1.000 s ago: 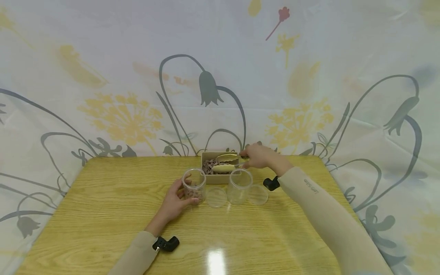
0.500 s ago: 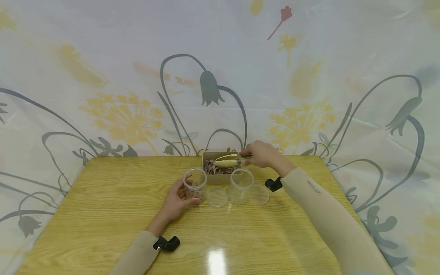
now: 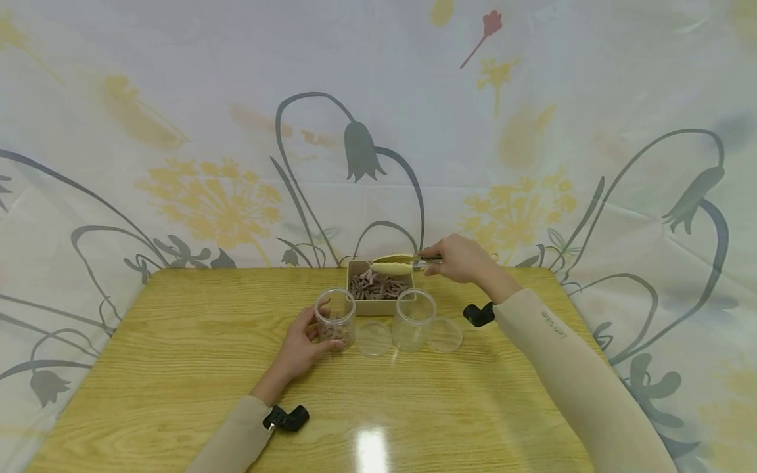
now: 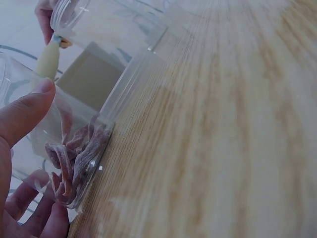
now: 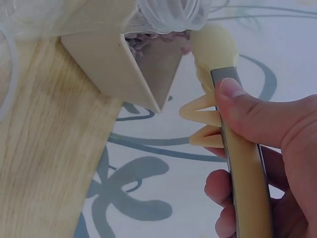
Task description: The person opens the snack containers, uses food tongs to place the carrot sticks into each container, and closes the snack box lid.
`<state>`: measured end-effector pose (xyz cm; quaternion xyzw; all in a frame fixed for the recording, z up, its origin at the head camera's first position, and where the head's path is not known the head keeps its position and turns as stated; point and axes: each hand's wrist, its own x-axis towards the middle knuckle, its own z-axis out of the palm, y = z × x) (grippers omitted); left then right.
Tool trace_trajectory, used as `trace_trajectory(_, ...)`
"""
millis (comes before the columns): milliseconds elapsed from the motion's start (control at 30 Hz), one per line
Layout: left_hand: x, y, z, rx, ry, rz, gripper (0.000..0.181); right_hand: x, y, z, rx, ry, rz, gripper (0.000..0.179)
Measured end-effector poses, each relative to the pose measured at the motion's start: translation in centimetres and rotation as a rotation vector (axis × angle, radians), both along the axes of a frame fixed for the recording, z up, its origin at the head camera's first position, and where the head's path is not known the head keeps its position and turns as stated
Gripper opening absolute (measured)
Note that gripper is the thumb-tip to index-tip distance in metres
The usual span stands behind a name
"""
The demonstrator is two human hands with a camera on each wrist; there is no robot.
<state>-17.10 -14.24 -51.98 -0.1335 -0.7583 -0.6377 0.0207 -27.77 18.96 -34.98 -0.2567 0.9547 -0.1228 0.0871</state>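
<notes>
My left hand (image 3: 298, 348) holds a clear round jar (image 3: 335, 322) that stands open on the table, fingers and thumb around its side. Several dusty brownish-purple strips (image 4: 81, 156) lie at its bottom, plain in the left wrist view. With my right hand (image 3: 464, 258) I grip tongs (image 5: 242, 163) by their handles. Their pale yellow tips (image 3: 391, 268) are close together over the back of a beige box (image 3: 381, 308). More purple strips (image 3: 381, 288) fill the box, some heaped up just below the tips. In the right wrist view, a bit of strip shows beside the tips.
A second clear jar (image 3: 411, 336), uncovered, stands in front of the box's right side. Two flat clear lids (image 3: 374, 340) lie on the wooden table (image 3: 236, 328), one beside each jar. A flower-printed curtain (image 3: 378, 131) hangs right behind the table's back edge.
The tongs' tips have drawn together among the strips and then risen toward the back of the box. My right hand has moved up and right; my left hand stays on the jar.
</notes>
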Motion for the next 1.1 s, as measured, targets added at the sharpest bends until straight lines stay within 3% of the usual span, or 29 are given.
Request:
trace_trajectory(433, 0.2, 0.1, 0.0, 0.003, 0.037, 0.002, 0.072, 0.4, 0.3, 1.1, -0.066, 0.108, 0.033, 0.045)
trace_trajectory(633, 0.3, 0.0, 0.4, 0.014, -0.004, 0.0, 0.072, 0.9, 0.0, 2.0, -0.099, 0.127, 0.057, 0.045)
trace_trajectory(767, 0.3, 0.0, 0.4, 0.01, -0.018, 0.004, 0.069, 1.6, -0.5, 2.7, -0.119, 0.134, 0.078, 0.046)
trace_trajectory(1100, 0.1, -0.1, 0.2, 0.004, -0.005, -0.013, 0.082, 3.7, -2.4, 4.0, -0.129, 0.156, 0.182, 0.044)
